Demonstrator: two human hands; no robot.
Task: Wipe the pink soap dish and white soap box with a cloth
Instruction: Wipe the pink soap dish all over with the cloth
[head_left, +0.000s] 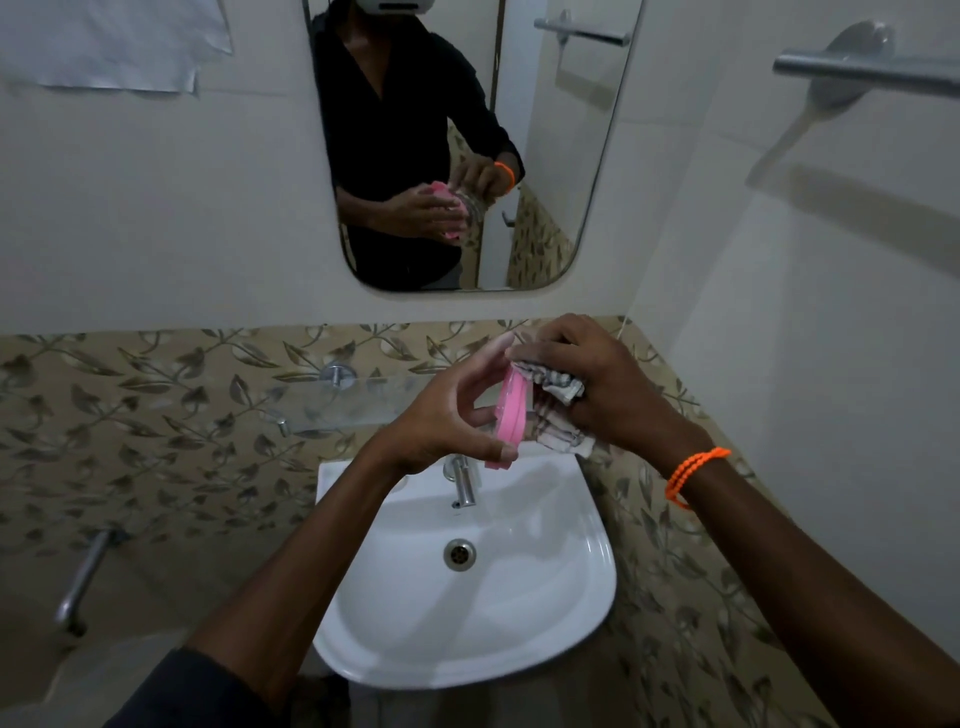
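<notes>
Pink soap dish (506, 418) held on edge above the washbasin (545, 623).
Left hand (447, 415) grips it — right hand (602, 384) clutches a checked cloth (558, 410) against it.

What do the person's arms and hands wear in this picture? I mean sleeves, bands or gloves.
Both hands are bare, without gloves. The right hand has an orange beaded band around the wrist, and no sleeve shows on that forearm. The left hand has no band; its forearm is bare up to a dark sleeve pushed back near the elbow. No rings or watch can be seen.
</notes>
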